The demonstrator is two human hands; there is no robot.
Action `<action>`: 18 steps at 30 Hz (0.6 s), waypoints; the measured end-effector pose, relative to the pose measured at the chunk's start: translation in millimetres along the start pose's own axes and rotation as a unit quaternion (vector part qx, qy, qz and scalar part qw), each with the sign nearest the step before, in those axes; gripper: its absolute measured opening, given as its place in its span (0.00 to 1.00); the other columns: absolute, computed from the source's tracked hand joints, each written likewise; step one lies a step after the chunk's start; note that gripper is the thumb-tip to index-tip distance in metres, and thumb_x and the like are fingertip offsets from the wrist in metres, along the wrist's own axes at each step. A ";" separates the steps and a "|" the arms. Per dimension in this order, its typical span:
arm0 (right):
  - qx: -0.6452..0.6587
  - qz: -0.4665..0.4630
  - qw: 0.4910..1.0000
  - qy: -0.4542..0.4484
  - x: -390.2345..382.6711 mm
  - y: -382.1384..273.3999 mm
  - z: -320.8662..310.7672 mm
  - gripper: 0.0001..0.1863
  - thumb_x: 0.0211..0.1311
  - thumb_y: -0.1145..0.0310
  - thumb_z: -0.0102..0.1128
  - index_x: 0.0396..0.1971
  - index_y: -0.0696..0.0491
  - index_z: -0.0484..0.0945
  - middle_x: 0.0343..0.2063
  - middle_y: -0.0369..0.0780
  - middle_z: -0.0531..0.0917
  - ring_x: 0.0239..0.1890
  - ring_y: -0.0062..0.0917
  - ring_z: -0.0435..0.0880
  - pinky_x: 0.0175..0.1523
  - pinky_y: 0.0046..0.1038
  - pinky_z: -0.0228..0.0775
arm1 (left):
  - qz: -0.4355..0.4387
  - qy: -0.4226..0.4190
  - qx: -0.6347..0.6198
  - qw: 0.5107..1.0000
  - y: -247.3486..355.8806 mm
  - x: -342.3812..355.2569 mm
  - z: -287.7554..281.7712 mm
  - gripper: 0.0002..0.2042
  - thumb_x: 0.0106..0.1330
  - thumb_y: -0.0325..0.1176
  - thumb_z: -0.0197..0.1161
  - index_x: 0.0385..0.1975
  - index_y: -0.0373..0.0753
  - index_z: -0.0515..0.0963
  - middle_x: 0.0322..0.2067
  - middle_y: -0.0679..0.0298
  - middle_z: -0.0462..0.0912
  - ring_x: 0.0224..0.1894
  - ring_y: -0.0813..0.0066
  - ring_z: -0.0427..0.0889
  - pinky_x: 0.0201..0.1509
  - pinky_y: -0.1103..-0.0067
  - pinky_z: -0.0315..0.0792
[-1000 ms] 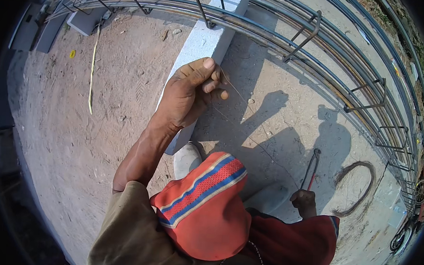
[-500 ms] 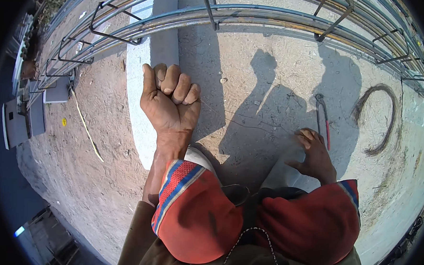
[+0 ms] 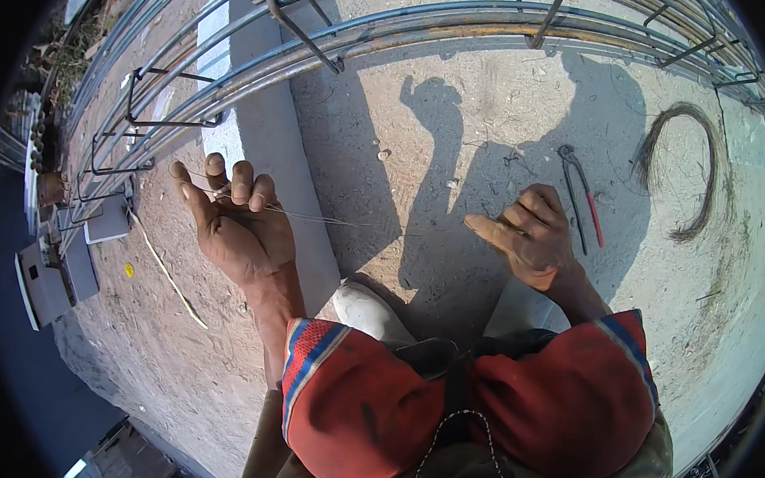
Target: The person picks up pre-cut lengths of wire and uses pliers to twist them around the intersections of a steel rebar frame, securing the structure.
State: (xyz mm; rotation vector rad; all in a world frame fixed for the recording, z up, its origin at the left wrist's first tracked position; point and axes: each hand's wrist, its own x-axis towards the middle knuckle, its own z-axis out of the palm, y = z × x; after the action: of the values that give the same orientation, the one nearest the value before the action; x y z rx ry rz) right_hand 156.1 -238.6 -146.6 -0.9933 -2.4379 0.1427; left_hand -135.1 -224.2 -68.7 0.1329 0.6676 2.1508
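My left hand (image 3: 248, 236) is turned palm up, its fingers curled around thin tie wire (image 3: 314, 217). Strands stick out past the fingertips and stretch rightward over the shaded ground. Opposite it, my right hand (image 3: 530, 238) is closed, with the thumb pointing left toward the wire. The wire fades from sight short of that thumb, so what the right fingers hold, if anything, is hidden. Beyond the right hand, a pair of pincers (image 3: 582, 197) with one red handle lies on the ground. A curved bundle of tie wire (image 3: 711, 161) lies farther right.
A rebar cage (image 3: 393, 27) with dark stirrups spans the far side, above a long pale block (image 3: 275, 138) beside my left hand. Grey panels (image 3: 43, 286), a thin yellowish strip (image 3: 166, 267) and a small yellow object (image 3: 128, 270) lie to the left.
My left hand has gone from a raised fist to a looser curl, lower and farther left, with wire now showing. My right hand has closed and risen slightly. The view has shifted a little.
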 end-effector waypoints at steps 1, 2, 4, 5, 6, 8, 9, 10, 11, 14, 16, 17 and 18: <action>0.061 -0.027 0.997 -0.028 -4.0 1.2 1.6 0.21 0.35 0.68 0.69 0.36 0.38 0.81 0.20 0.28 0.67 0.27 0.19 0.68 0.28 0.22 0.66 | -0.026 -0.046 0.089 0.995 -17.2 -15.4 -2.8 0.13 0.71 0.39 0.42 0.47 0.39 0.68 0.25 0.66 0.70 0.16 0.82 0.60 0.17 0.85 0.58; 0.054 -0.020 0.998 -0.038 -6.3 3.6 0.4 0.21 0.35 0.68 0.69 0.36 0.38 0.81 0.20 0.28 0.67 0.27 0.19 0.68 0.28 0.22 0.66 | -0.056 -0.092 0.177 0.978 -37.0 -29.4 -4.7 0.17 0.71 0.39 0.42 0.55 0.38 0.65 0.22 0.67 0.70 0.15 0.83 0.60 0.17 0.86 0.59; 0.089 -0.054 0.988 -0.112 10.4 2.6 -2.0 0.19 0.37 0.66 0.66 0.37 0.38 0.81 0.20 0.28 0.66 0.27 0.20 0.68 0.32 0.25 0.68 | -0.083 -0.153 0.448 0.877 -52.1 -43.8 6.8 0.22 0.71 0.38 0.43 0.63 0.40 0.56 0.17 0.70 0.68 0.15 0.86 0.61 0.19 0.87 0.59; 0.089 -0.056 0.988 -0.109 18.2 4.5 -4.3 0.19 0.37 0.66 0.66 0.37 0.38 0.81 0.20 0.28 0.66 0.27 0.20 0.68 0.32 0.25 0.68 | -0.080 -0.154 0.449 0.877 -52.2 -45.7 9.0 0.22 0.71 0.38 0.43 0.63 0.40 0.56 0.17 0.70 0.68 0.15 0.86 0.61 0.19 0.87 0.59; 0.068 -0.094 0.991 -0.071 25.0 7.5 -6.1 0.19 0.39 0.65 0.64 0.38 0.38 0.80 0.20 0.28 0.66 0.26 0.20 0.68 0.33 0.26 0.67 | -0.067 -0.208 0.527 0.822 -52.1 -47.7 9.5 0.22 0.71 0.38 0.43 0.63 0.39 0.57 0.15 0.71 0.66 0.16 0.87 0.61 0.20 0.87 0.60; 0.037 -0.130 0.990 -0.034 33.4 8.8 -13.3 0.19 0.42 0.65 0.62 0.39 0.38 0.80 0.20 0.28 0.66 0.26 0.20 0.68 0.33 0.27 0.67 | -0.053 -0.264 0.591 0.760 -52.2 -52.1 7.3 0.22 0.71 0.37 0.44 0.63 0.39 0.58 0.13 0.72 0.65 0.16 0.89 0.62 0.21 0.87 0.60; 0.028 -0.140 0.988 -0.056 36.4 6.8 -16.6 0.19 0.44 0.64 0.59 0.41 0.38 0.79 0.21 0.28 0.67 0.27 0.20 0.69 0.33 0.26 0.66 | -0.048 -0.276 0.590 0.757 -48.5 -56.4 2.6 0.21 0.71 0.38 0.43 0.61 0.38 0.60 0.13 0.72 0.66 0.17 0.88 0.63 0.21 0.86 0.60; 0.018 -0.148 0.986 -0.074 41.0 4.3 -19.5 0.19 0.46 0.64 0.57 0.42 0.38 0.79 0.22 0.28 0.68 0.27 0.20 0.69 0.33 0.25 0.65 | -0.041 -0.290 0.590 0.753 -41.6 -60.0 -1.2 0.20 0.71 0.38 0.43 0.60 0.36 0.62 0.14 0.72 0.66 0.18 0.88 0.63 0.22 0.86 0.60; 0.014 -0.143 0.987 -0.072 42.7 3.9 -16.9 0.19 0.46 0.64 0.57 0.42 0.38 0.79 0.22 0.28 0.68 0.27 0.20 0.69 0.33 0.25 0.65 | -0.039 -0.304 0.590 0.747 -38.4 -61.9 -9.0 0.20 0.71 0.38 0.43 0.58 0.35 0.64 0.14 0.71 0.67 0.18 0.87 0.63 0.23 0.85 0.61; 0.039 -0.195 0.978 -0.069 46.8 0.4 -13.1 0.18 0.46 0.64 0.57 0.41 0.42 0.78 0.25 0.29 0.71 0.29 0.19 0.70 0.33 0.24 0.64 | -0.178 -0.306 0.597 0.720 -23.4 -64.7 -21.3 0.19 0.72 0.40 0.42 0.55 0.35 0.67 0.17 0.69 0.71 0.20 0.84 0.67 0.27 0.83 0.64; 0.103 -0.220 0.966 -0.086 49.2 -1.6 -12.3 0.15 0.46 0.65 0.56 0.37 0.46 0.78 0.28 0.30 0.74 0.33 0.20 0.72 0.36 0.26 0.67 | -0.203 -0.321 0.602 0.702 -32.0 -63.5 -28.2 0.18 0.71 0.40 0.42 0.52 0.36 0.69 0.19 0.68 0.74 0.22 0.83 0.69 0.30 0.82 0.66; 0.102 -0.224 0.966 -0.084 51.2 -3.5 -11.6 0.15 0.46 0.65 0.56 0.37 0.46 0.78 0.28 0.30 0.74 0.33 0.20 0.72 0.36 0.26 0.67 | -0.228 -0.333 0.605 0.687 -36.6 -64.6 -29.5 0.17 0.71 0.41 0.42 0.49 0.37 0.71 0.21 0.67 0.76 0.23 0.81 0.72 0.33 0.81 0.68; 0.111 -0.205 0.970 -0.067 52.6 -6.6 -10.4 0.13 0.46 0.66 0.56 0.35 0.48 0.78 0.29 0.31 0.75 0.35 0.21 0.73 0.38 0.27 0.68 | -0.224 -0.331 0.606 0.688 -38.9 -68.0 -29.2 0.17 0.71 0.41 0.42 0.49 0.37 0.71 0.21 0.67 0.76 0.23 0.81 0.72 0.33 0.81 0.68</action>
State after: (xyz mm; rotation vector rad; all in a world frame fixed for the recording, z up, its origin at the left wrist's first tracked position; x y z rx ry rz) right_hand 125.0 -208.5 -114.3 -0.3818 -2.6203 0.3387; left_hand -74.2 -269.3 -103.9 1.2381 1.3658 0.7533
